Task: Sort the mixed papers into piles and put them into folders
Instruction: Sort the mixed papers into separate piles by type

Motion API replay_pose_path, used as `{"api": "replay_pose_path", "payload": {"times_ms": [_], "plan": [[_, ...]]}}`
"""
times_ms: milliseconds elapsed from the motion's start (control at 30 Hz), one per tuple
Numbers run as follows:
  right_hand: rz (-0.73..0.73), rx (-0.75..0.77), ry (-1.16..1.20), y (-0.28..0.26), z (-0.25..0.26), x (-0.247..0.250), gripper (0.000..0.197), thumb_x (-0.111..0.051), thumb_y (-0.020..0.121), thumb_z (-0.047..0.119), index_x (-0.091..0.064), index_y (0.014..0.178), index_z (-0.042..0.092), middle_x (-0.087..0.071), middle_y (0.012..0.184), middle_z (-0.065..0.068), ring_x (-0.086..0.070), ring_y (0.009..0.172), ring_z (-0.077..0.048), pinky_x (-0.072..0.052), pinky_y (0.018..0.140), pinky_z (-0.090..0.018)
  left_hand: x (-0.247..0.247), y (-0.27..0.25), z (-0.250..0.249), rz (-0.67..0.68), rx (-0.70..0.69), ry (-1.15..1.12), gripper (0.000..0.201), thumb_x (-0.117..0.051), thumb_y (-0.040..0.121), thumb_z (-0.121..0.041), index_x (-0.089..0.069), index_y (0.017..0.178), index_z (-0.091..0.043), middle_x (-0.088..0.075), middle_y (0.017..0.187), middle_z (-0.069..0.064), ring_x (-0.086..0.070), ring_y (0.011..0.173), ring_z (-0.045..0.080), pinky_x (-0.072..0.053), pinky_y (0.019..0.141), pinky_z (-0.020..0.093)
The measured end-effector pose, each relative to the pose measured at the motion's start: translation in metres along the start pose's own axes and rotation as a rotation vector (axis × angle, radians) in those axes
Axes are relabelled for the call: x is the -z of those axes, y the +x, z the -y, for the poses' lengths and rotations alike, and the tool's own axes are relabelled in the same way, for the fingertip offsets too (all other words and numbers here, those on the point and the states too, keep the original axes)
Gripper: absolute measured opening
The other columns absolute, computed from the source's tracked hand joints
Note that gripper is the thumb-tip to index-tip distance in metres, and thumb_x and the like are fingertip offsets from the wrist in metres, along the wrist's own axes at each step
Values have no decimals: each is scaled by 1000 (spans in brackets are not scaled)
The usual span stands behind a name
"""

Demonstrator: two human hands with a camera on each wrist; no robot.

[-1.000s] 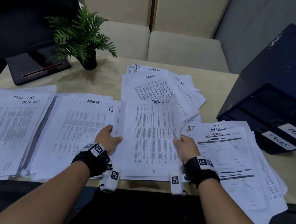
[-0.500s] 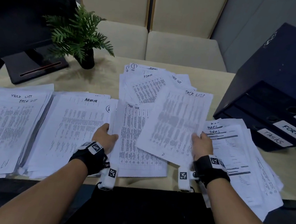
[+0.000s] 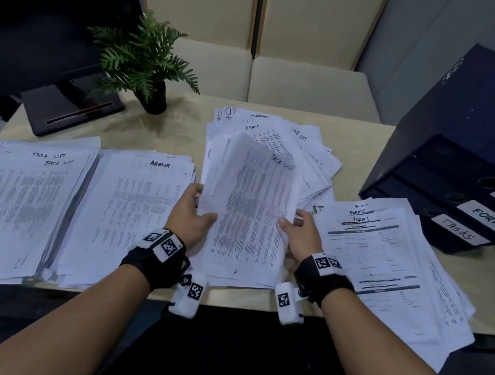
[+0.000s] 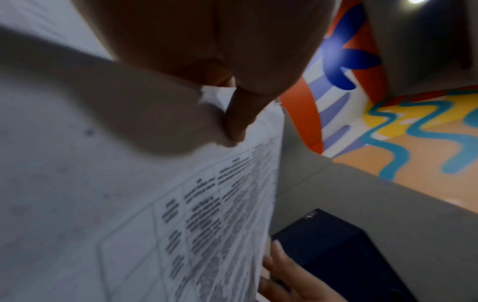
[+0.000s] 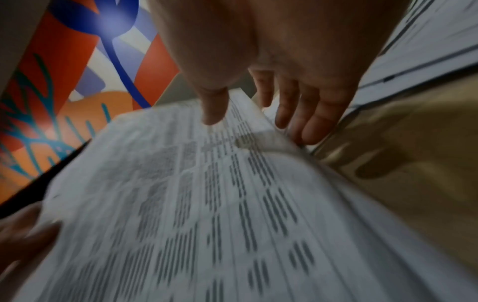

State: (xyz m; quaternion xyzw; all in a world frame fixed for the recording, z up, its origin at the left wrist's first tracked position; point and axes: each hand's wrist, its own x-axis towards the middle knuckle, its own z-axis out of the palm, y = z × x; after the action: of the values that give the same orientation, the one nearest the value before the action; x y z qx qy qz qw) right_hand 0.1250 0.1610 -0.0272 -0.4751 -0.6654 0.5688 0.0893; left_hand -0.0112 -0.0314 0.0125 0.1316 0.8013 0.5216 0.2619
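Observation:
A few printed sheets marked TASK LIST are tilted up off the middle of the desk. My left hand grips their left edge, thumb on top of the sheets. My right hand pinches the right edge, thumb above and fingers below the sheets. A task list pile lies at the far left with an admin pile beside it. At the right is a forms pile. Behind the hands the mixed pile fans out.
Dark blue folders labelled ADMIN, FORMS and TASKS lie stacked at the right. A potted plant and a monitor base stand at the back left. The forms pile hangs over the desk's near edge. Beige seats are behind the desk.
Half a second ago my right hand held the top task list sheet out to the right. It is now back over the middle, and both hands hold the sheets raised.

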Motion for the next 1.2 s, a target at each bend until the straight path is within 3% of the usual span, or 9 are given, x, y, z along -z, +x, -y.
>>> {"api": "replay_pose_path", "payload": {"times_ms": [133, 233, 367, 567, 700, 800, 900, 1033, 1200], "plan": [[114, 16, 370, -17, 16, 0, 33, -61, 94, 14, -53, 126, 14, -68, 115, -1, -66, 105, -19, -56, 77, -27, 24, -10, -10, 149, -123, -148, 90, -62, 82, 13, -20, 147, -33, -69, 101, 4, -70, 84, 10, -54, 84, 24], [138, 52, 510, -31, 26, -1, 26, -60, 89, 4, -63, 114, 12, -70, 113, -10, -65, 109, -29, -53, 94, -44, 44, -12, -14, 145, -199, -79, 55, -62, 81, 12, -54, 119, -29, -69, 96, -2, -67, 85, 9, -55, 86, 39], [-43, 270, 375, -58, 42, 1, 24, -62, 90, 3, -66, 107, 20, -70, 113, -5, -65, 110, -25, -50, 96, -42, 56, -23, -26, -5, -282, -38, 29, -64, 86, -2, -58, 81, -29, -65, 83, -10, -62, 76, 11, -51, 70, 31], [-198, 293, 332, -100, 31, -5, 29, -61, 89, -3, -57, 110, 17, -68, 108, 1, -64, 100, -12, -52, 90, -26, 43, -37, -9, 16, -254, 1, 27, -55, 88, -1, -51, 111, -14, -58, 89, -6, -55, 79, 9, -42, 67, 19], [-233, 150, 172, -105, 0, -15, 32, -62, 87, 2, -49, 112, 17, -63, 99, 5, -60, 94, -14, -50, 81, -30, 27, -42, 18, 64, -125, 148, 32, -48, 88, 2, -40, 117, -9, -56, 101, 6, -57, 91, 28, -39, 71, 29], [-183, 85, 96, -102, -6, -15, 29, -56, 91, 5, -48, 118, 15, -61, 104, 5, -57, 98, -15, -42, 69, -19, 18, -39, 26, 84, -68, 200, 37, -45, 90, 2, -36, 125, -8, -56, 114, 11, -56, 104, 30, -41, 80, 31], [-163, 78, -9, -101, -5, -15, 28, -50, 95, 6, -52, 123, 11, -58, 106, 2, -58, 102, -19, -41, 77, -21, 13, -39, 25, 62, -26, 273, 30, -41, 95, -2, -37, 124, -7, -54, 102, 8, -55, 92, 31, -38, 73, 31], [-191, 124, -21, -92, 9, -8, 21, -46, 97, 8, -51, 115, 19, -58, 88, 9, -54, 74, -4, -40, 56, -12, 18, -31, 19, -21, -63, 279, 11, -41, 98, -9, -43, 108, -12, -59, 95, 10, -53, 78, 27, -37, 64, 30], [-94, 184, -19, -84, 42, -27, 25, -47, 96, 13, -54, 118, 23, -65, 101, 5, -61, 90, -13, -47, 75, -28, 53, -25, 18, -59, -23, 161, 27, -45, 91, -8, -48, 116, -18, -65, 98, 2, -60, 82, 20, -42, 63, 27]]}}
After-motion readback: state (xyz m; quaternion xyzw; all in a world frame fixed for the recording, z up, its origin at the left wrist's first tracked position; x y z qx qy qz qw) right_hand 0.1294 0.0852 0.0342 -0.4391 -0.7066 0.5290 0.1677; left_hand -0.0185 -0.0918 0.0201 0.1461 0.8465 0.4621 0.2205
